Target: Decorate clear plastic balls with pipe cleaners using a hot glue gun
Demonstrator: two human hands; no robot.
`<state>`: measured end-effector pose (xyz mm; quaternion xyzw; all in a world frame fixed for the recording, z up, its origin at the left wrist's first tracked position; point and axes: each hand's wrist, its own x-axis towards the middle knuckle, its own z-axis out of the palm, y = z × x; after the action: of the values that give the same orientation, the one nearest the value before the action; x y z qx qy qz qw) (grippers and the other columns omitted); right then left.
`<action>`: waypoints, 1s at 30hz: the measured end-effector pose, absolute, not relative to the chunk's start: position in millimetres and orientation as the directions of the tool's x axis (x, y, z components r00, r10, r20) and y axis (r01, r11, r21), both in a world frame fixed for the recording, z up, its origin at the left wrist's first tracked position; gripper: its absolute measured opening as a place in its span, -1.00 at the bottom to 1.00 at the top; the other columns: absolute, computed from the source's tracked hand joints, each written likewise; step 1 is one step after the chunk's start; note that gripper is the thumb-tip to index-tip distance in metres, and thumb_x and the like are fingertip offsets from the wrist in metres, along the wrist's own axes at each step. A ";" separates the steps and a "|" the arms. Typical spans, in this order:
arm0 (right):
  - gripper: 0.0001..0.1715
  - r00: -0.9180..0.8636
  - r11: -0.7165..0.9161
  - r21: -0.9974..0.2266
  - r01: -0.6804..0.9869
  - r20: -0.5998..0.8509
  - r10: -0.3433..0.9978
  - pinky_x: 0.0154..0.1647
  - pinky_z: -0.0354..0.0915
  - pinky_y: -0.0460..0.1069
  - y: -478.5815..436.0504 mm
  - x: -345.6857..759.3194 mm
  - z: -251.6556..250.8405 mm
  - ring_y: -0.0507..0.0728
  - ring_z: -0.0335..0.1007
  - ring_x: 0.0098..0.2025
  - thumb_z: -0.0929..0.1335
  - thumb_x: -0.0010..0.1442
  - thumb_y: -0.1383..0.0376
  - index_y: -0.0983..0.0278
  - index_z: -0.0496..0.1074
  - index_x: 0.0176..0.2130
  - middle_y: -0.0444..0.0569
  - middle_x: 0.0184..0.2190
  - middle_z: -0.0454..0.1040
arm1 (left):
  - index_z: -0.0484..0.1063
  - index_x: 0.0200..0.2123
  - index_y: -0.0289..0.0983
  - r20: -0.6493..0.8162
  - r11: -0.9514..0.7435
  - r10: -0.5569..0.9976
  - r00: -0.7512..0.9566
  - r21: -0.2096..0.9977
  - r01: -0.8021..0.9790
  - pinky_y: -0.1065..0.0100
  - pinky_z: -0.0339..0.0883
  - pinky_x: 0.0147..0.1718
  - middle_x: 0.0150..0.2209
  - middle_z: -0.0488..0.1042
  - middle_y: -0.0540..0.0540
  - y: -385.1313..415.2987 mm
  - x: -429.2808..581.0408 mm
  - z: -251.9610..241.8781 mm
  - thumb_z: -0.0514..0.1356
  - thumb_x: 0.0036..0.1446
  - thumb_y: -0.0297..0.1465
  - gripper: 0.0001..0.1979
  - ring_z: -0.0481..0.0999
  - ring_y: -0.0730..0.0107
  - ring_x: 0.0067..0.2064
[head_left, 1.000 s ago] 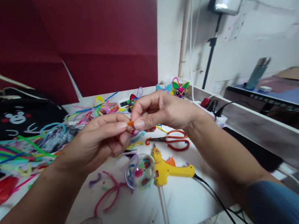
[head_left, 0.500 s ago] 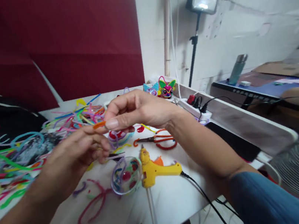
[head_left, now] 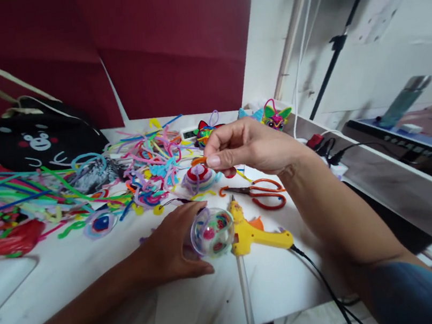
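My left hand [head_left: 173,244] is curved around the left side of a clear plastic cup [head_left: 212,232], thumb and fingers at its rim; small coloured pieces show inside it. Raised above the table, my right hand [head_left: 244,149] pinches a short orange pipe cleaner piece [head_left: 198,161] between thumb and finger. Just right of the cup lies a yellow hot glue gun [head_left: 246,233], its nozzle pointing away from me. Orange-handled scissors [head_left: 261,192] rest beyond it. Behind my right fingertips sits a round red, white and purple craft piece [head_left: 198,178].
Loose pipe cleaners [head_left: 154,160] are heaped across the left and back of the table. A black bag [head_left: 38,140] with a cartoon face stands behind them. Decorated figures [head_left: 274,115] sit at the back right, near a power strip [head_left: 339,169]. The glue gun's black cord [head_left: 317,271] trails off the front edge.
My left hand has left the orange piece and moved down to the cup. My right hand still pinches the orange piece. The view has shifted left.
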<state>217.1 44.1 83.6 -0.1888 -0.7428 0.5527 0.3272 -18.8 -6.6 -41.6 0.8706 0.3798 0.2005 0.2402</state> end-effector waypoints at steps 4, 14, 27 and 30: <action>-0.83 -0.711 0.312 -0.946 -0.083 0.276 0.647 -0.52 0.24 -0.18 45.3 216.0 82.3 -0.10 0.27 -0.54 0.49 0.03 0.34 0.38 0.47 -0.46 -0.18 -0.58 0.40 | 0.09 0.30 -0.12 0.197 -0.583 0.775 0.601 0.591 0.558 -0.15 0.06 0.18 0.28 0.19 -0.27 -8.2 -17.6 -53.3 0.44 -0.26 -0.09 0.04 0.18 -0.28 0.24; -0.82 -0.710 0.326 -0.944 -0.043 0.258 0.655 -0.51 0.25 -0.17 43.9 214.8 82.9 -0.09 0.27 -0.53 0.50 0.03 0.31 0.37 0.46 -0.44 -0.19 -0.57 0.39 | 0.20 0.24 -0.12 0.256 -0.596 0.775 0.578 0.598 0.535 -0.11 0.12 0.15 0.22 0.30 -0.26 -9.6 -10.6 -55.9 0.40 -0.15 -0.18 -0.13 0.27 -0.25 0.20; -0.87 -0.816 0.343 -0.935 -0.092 0.268 0.512 -0.48 0.28 -0.16 40.0 215.1 82.4 -0.10 0.32 -0.47 0.38 0.22 0.31 0.33 0.38 -0.34 -0.02 -0.19 0.48 | 0.38 0.10 -0.15 0.047 0.104 0.822 0.568 0.968 -0.230 0.26 0.36 -0.12 0.06 0.46 -0.18 -5.7 -35.4 -25.6 0.28 0.02 -0.12 -0.43 0.45 0.09 0.03; -0.88 -0.852 0.348 -0.936 -0.059 0.228 0.471 -0.51 0.25 -0.15 39.7 212.1 78.5 -0.10 0.33 -0.49 0.35 0.26 0.29 0.31 0.36 -0.29 0.00 -0.13 0.47 | 0.36 0.14 -0.20 0.018 0.221 0.742 0.670 0.937 -0.270 0.27 0.34 -0.11 0.10 0.43 -0.22 -6.4 -37.1 -30.8 0.26 0.04 -0.08 -0.38 0.46 0.12 0.02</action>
<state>212.1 39.7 78.5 -0.1311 -0.7856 0.5559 0.2380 -37.1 -6.4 -30.8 0.5248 0.2249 0.3380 0.7482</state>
